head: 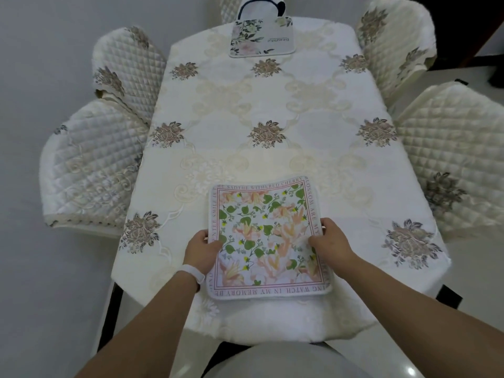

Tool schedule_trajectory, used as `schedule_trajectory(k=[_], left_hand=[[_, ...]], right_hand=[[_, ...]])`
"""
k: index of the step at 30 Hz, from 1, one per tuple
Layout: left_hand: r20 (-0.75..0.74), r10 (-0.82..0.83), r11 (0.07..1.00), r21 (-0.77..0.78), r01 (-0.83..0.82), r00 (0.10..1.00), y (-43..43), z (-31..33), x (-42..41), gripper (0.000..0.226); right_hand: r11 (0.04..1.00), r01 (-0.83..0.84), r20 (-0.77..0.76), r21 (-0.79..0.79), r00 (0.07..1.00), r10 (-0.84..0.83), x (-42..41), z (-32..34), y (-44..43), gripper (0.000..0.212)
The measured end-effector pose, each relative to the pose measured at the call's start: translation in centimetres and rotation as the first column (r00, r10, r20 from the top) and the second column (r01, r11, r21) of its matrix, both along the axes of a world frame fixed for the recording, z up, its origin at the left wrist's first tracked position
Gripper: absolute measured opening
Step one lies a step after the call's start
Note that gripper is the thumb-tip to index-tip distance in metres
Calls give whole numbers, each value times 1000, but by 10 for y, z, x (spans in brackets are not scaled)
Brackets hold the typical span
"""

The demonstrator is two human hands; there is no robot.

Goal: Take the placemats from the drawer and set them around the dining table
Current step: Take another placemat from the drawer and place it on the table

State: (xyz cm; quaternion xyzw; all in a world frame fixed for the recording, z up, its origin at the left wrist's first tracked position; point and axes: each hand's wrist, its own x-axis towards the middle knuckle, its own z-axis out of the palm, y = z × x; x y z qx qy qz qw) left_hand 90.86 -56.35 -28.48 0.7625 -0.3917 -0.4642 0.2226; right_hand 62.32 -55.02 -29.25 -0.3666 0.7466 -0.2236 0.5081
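A square floral placemat [266,236] with green leaves, peach flowers and a lettered pink border lies at the near end of the dining table [272,105]. My left hand [203,248] grips its left edge, thumb on top. My right hand [331,240] grips its right edge the same way. A second placemat [261,38], pale with dark flowers and the word "beautiful", lies flat at the table's far end.
A cream embroidered tablecloth covers the table. Quilted chairs stand at both sides: two on the left [92,165] [128,66], two on the right [452,159] [395,42]. Another chair with a dark band [261,6] is at the far end. A white wristband [192,272] sits on my left wrist.
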Motion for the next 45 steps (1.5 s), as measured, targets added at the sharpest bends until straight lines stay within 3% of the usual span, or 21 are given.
schedule_trajectory(k=[12,23,34,45], left_hand=[[-147,-70,991,-127,51,987,15,32,23,13],[-310,-252,963,-179,204,917,48,44,24,16],[-354,-514,856,-159,491,781,108,51,-78,16],[-281,-644,762,-152,629,712,167,53,-234,19]], right_hand=[[989,105,-43,-101,993,-110,24,38,45,28],[922,304,-110,-240,935,-337,39,78,138,27],[771,590,-95,-241,776,-623,-21,83,270,30],[655,708,-36,-264,671,-740,-147,79,366,32]])
